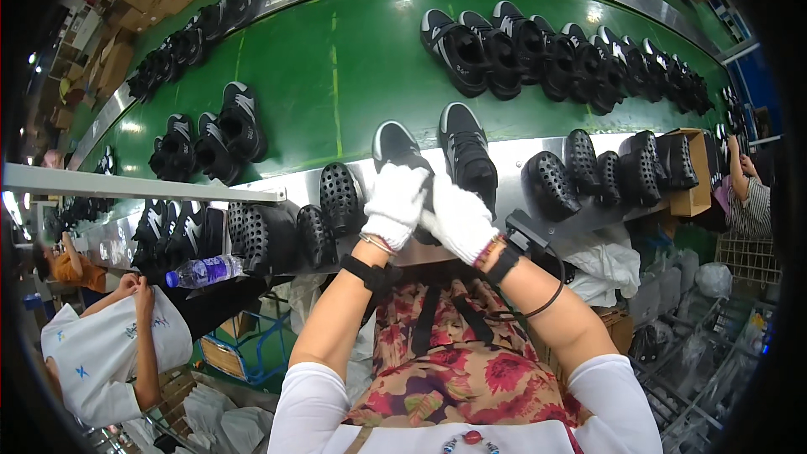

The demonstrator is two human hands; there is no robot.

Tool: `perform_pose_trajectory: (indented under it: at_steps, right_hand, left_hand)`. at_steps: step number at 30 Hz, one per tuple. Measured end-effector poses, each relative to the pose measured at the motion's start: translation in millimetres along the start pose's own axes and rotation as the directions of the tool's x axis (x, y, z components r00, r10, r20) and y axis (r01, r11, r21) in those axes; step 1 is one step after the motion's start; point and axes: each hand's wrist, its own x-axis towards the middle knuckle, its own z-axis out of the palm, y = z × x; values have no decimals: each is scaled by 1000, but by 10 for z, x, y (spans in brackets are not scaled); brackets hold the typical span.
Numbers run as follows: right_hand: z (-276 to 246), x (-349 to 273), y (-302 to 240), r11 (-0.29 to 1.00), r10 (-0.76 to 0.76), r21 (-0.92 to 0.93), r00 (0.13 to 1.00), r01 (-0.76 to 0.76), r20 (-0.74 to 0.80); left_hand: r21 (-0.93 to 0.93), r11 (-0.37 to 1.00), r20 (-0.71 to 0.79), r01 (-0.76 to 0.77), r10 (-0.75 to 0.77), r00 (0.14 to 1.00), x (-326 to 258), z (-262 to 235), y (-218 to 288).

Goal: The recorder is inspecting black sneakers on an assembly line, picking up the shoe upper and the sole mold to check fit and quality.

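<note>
My left hand, in a white glove, is closed over the collar and tongue area of a black sneaker with a grey toe. My right hand, gloved the same, has its fingers closed against the right side of that sneaker; its fingertips are partly hidden. Directly right of it stands a second black sneaker, its heel close to my right glove. Both shoes point away from me at the metal edge of the green belt. What lies inside the left shoe is hidden by my gloves.
Rows of black sneakers stand on the green belt. Black shoe forms with round holes line the metal edge on both sides. A water bottle lies at left, near a white bar. A co-worker sits at left.
</note>
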Motion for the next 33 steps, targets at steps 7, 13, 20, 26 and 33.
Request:
perform_pose_trajectory:
  at_steps: [7, 13, 20, 26, 33]
  right_hand:
    - [-367, 43, 123, 967, 99, 187, 928, -176, 359]
    - [-180, 191, 353, 924, -3, 364, 946, -122, 324]
    - [275, 410, 220, 962, 122, 223, 978, -159, 170]
    - [348, 471, 267, 954, 187, 203, 968, -219, 166]
    - [282, 337, 322, 884, 7, 454, 966, 115, -257]
  left_hand:
    - [-282, 945, -270, 165, -243, 932, -565, -189, 155]
    - [-492, 640, 104, 590, -630, 770, -592, -95, 250]
    - [-257, 697, 52, 670, -682, 729, -376, 168, 120]
    - [-212, 526, 66, 824, -833, 549, -199, 214, 135]
    - [-182, 932, -300, 314, -357, 885, -366, 311, 92]
